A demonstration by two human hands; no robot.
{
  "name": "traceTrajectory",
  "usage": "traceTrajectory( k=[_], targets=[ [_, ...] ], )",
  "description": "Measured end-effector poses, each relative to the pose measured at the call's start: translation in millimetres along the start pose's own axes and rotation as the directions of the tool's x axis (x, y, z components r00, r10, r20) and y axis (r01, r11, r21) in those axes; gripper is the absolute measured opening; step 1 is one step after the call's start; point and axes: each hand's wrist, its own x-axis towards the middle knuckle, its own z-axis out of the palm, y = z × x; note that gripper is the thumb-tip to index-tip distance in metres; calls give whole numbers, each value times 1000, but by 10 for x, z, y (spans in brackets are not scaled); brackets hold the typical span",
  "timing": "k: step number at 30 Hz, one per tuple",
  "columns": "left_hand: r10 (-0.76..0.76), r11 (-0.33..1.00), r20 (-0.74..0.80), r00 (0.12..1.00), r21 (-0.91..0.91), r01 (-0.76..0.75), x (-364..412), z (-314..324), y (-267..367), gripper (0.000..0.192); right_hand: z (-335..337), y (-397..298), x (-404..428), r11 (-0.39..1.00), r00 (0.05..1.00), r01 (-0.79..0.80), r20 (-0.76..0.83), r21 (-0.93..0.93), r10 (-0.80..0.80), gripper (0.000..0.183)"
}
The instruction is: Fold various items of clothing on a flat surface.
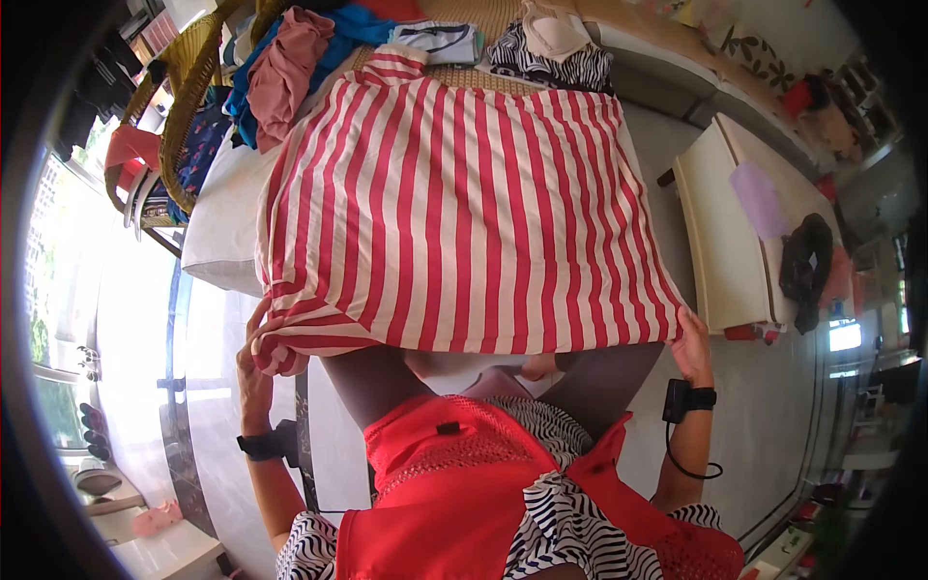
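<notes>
A red-and-cream striped cloth garment (464,217) is spread out before me, its near edge over my thighs and its far part on the couch-like seat. My left hand (262,351) grips its near left corner, where the fabric is folded and bunched. At the near right corner, my right hand (692,346) holds the edge between thumb and fingers. A narrow striped part (395,64) sticks out at the far left; I cannot tell whether it is a sleeve or a collar. Small creases run down the right side.
Beyond the garment lie a pink cloth (290,72), blue cloth (362,25), folded light clothes (437,42) and a zebra-patterned pile with a beige bra (554,36). A wicker chair (190,109) stands left. On the right, a cream table (725,246) bears a black item (806,261).
</notes>
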Motion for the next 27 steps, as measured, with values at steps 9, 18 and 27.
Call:
traceTrajectory(
  k=[9, 18, 27],
  targets=[
    [-193, 977, -153, 969, -117, 176, -171, 131, -14, 45, 513, -307, -356, 998, 998, 56, -16, -39, -57, 31],
    [-299, 928, -144, 943, -274, 252, -175, 117, 144, 52, 23, -216, -278, 1000, 988, -27, 149, -9, 28, 20],
    [-217, 870, -54, 975, -463, 169, -62, -398, -150, 32, -118, -233, -43, 988, 974, 116, 183, 100, -133, 20]
  ],
)
